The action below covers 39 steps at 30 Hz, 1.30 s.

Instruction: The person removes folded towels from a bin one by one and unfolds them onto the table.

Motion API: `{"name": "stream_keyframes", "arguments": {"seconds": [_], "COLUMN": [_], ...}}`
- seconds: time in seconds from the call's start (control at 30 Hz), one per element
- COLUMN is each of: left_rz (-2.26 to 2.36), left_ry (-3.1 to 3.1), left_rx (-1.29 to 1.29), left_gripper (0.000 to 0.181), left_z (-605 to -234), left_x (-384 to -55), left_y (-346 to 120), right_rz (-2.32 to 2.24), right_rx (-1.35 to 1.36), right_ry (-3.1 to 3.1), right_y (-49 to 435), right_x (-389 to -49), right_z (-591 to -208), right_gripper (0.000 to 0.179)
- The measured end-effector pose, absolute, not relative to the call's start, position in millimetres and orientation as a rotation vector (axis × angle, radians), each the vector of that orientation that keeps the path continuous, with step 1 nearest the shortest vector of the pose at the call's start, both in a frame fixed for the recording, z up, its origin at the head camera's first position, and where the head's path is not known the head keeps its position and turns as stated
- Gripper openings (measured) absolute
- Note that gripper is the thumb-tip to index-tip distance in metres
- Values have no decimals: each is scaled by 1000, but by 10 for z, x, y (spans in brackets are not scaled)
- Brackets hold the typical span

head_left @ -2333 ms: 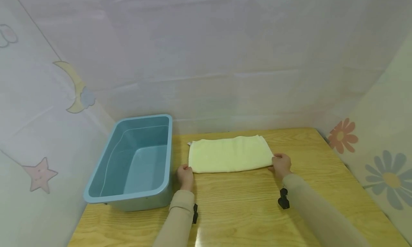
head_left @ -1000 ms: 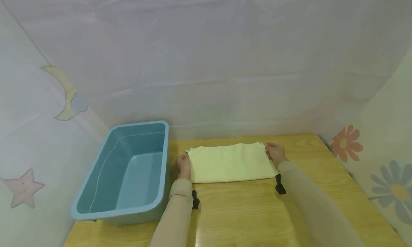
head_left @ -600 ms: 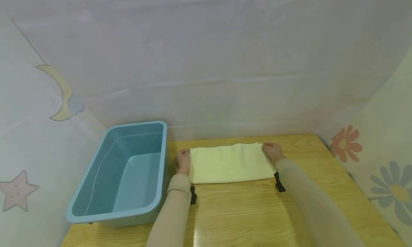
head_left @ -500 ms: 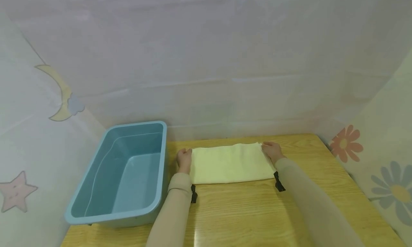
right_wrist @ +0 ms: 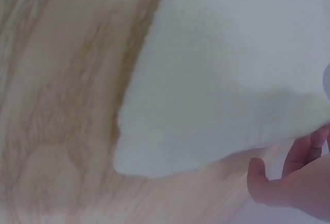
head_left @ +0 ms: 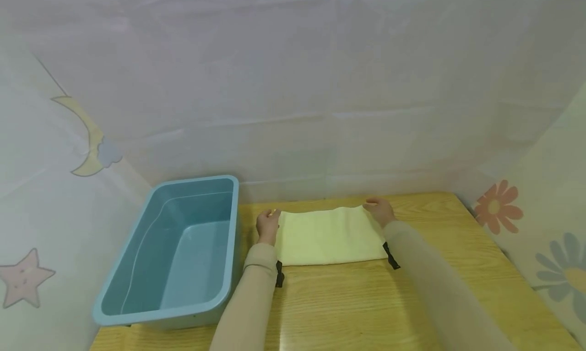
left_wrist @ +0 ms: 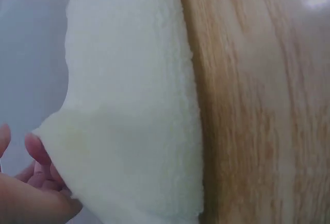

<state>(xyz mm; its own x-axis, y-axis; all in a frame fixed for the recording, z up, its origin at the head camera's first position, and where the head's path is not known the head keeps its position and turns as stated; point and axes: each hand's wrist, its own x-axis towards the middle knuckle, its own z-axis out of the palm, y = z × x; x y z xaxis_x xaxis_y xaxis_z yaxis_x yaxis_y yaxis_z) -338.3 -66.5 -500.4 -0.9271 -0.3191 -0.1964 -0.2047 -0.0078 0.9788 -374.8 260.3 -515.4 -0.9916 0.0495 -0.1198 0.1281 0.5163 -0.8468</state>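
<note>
A pale yellow towel (head_left: 327, 236), folded into a long rectangle, lies on the wooden table. My left hand (head_left: 268, 227) grips its far left corner. In the left wrist view that corner rises to a point over the fingers (left_wrist: 36, 147) of the hand. At the far right corner is my right hand (head_left: 381, 212), its fingers curled at the towel's edge. The right wrist view shows the thumb (right_wrist: 257, 175) apart from the cloth, while the other fingers go partly under the towel (right_wrist: 216, 80) and are hidden there.
A deep blue-grey plastic tub (head_left: 234, 224) stands on the table (head_left: 339, 310) just left of the left hand. Pale sheets (head_left: 320, 86) with printed moon, star and flowers hang behind and at both sides.
Both hands have moved from the towel's near corners to its far corners. In the last half second they have come slightly inward, and the towel spans a little less width between them.
</note>
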Motion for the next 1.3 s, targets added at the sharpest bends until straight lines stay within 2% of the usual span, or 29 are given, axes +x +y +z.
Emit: {"name": "stream_keyframes", "arguments": {"seconds": [0.2,0.57,0.8,1.03,1.3], "left_rz": [-1868,-1518,-1523,-1483,-1489], "left_ry": [-2387,-2480,-2279,-2211,-2214], "left_rx": [512,446,430,409,332], "left_gripper": [52,26,19,16,14], "left_z": [-5048,-5020,-4986,-4967,-4938], "left_x": [-3434,-3431,-3130,-2881,-2762], "left_y": [-649,-578,-577,-647,-674], "right_rz": [-1256,-805,-813,-768,-766], "right_rx": [115,-66,-261,-483,-531], "right_ry": [2815,3085,3170,3340,3414], "right_y": [2556,2562,2668,2813,2889], "right_x": [-3787,-3730,-3632,-3536,-3353], "right_z": [-5126,-4961,-4932,-4844,-4667], "right_gripper": [34,16,11,13,12]}}
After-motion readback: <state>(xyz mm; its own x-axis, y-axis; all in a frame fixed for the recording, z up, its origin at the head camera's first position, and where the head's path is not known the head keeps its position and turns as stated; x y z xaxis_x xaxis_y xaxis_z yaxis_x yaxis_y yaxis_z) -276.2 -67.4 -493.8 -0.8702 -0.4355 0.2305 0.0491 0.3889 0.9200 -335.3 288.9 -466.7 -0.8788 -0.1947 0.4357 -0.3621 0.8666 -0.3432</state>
